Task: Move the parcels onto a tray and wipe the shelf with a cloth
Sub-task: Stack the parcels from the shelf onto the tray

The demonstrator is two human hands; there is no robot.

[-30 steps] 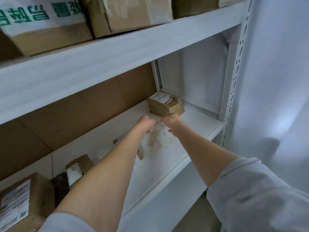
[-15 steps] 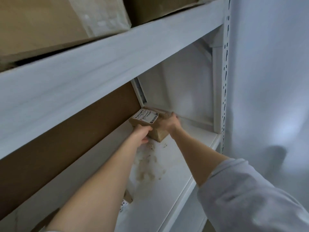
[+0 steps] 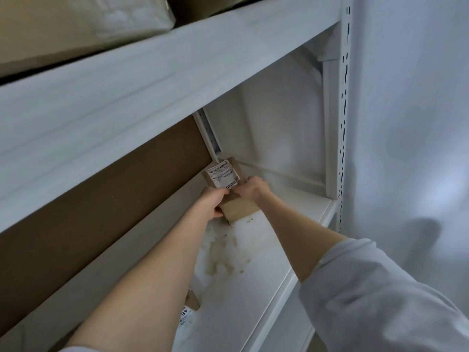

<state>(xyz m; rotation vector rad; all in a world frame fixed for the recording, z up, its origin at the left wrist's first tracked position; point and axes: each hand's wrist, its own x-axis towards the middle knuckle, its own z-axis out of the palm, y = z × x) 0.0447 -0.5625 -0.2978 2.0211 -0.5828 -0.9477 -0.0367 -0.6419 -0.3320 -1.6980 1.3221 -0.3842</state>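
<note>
A small brown cardboard parcel (image 3: 228,184) with a white label is tilted up near the back right corner of the white shelf (image 3: 253,288). My left hand (image 3: 212,203) grips its left side and my right hand (image 3: 251,190) grips its right side. The parcel's near end looks lifted off the shelf. A brownish stain (image 3: 223,255) marks the shelf board just in front of the parcel. Another small parcel (image 3: 189,304) peeks out from under my left forearm. No tray or cloth is in view.
A white shelf board (image 3: 127,92) hangs low above my arms, with large cardboard boxes (image 3: 76,26) on it. Brown cardboard (image 3: 101,199) lines the shelf's back. A perforated white upright (image 3: 342,123) stands at the right, with a pale wall (image 3: 411,123) beyond.
Both hands reached to the parcel at the back corner, took hold of it on either side and tipped it up. The view moved closer and to the right.
</note>
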